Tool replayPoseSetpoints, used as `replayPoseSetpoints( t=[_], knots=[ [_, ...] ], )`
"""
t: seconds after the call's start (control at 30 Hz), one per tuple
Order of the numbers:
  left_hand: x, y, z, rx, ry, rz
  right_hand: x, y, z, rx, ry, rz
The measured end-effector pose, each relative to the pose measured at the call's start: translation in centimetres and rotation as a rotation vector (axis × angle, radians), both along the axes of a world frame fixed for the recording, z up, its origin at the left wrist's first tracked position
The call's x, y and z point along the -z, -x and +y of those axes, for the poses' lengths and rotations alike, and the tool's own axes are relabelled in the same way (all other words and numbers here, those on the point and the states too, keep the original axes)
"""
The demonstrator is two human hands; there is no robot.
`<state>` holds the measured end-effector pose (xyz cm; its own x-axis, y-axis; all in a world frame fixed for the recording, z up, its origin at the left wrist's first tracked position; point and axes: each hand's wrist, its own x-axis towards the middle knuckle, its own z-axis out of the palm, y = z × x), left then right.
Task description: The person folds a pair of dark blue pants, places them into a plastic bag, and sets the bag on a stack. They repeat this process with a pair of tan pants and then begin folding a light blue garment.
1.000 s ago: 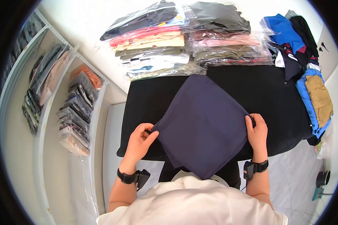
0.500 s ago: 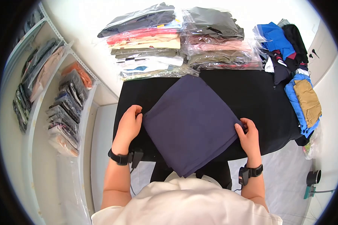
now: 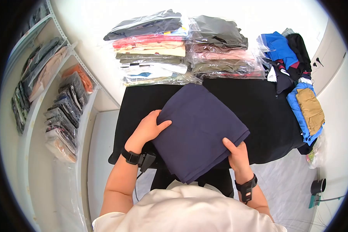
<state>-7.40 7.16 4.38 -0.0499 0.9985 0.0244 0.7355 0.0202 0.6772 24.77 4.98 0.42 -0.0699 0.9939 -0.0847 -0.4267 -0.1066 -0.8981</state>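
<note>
Folded navy-blue fabric piece (image 3: pixel 197 131), squarish and layered, sits diagonally over the near side of the black cloth-covered worktop (image 3: pixel 270 112), lower corner overhanging toward the body. Left hand (image 3: pixel 147 127): thumb over the left edge, fingers partly hidden beneath, closed lightly on the fabric. Right hand (image 3: pixel 239 156): thumb on top at the lower-right edge, fingers tucked under, edge pinched between. Opposed grips probably keep the layers together and the overhang supported. Left stack of clear-bagged folded garments (image 3: pixel 150 52) and right stack of clear-bagged folded garments (image 3: pixel 222 52) stand along the far side, presumably leaving handling room.

Versus half a second ago: left thumb now overlaps the fabric rather than sitting at its margin; right hand is lower, exposing the layered right corner.
</note>
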Motion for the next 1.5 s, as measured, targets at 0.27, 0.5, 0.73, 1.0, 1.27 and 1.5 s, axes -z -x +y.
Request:
replayPoseSetpoints(
  t=[0.27,0.5,0.73,1.0,1.27,1.5],
  knots=[
    [0.2,0.5,-1.6,-0.07,-0.293,-0.02,-11.2,-0.1,2.6,0.243,-0.274,-0.033],
    [0.0,1.1,-2.3,0.029,-0.16,-0.675,-21.3,2.8,-1.1,0.045,-1.082,-1.07],
    [1.2,2.2,-3.1,-0.107,-0.247,-0.617,-8.0,7.3,-0.5,-0.856,-1.161,-1.255],
    [-1.2,-1.6,-1.7,0.217,-0.539,0.029,-7.1,8.3,2.3,-0.403,-1.211,-1.306],
    [3.5,-0.4,-0.6,0.429,-0.148,0.394,-1.7,3.2,5.8,-0.358,-1.025,-1.622],
    [2.0,1.6,-6.0,0.419,-0.112,0.337,-3.3,1.7,2.9,-0.408,-0.988,-1.549]
  ],
)
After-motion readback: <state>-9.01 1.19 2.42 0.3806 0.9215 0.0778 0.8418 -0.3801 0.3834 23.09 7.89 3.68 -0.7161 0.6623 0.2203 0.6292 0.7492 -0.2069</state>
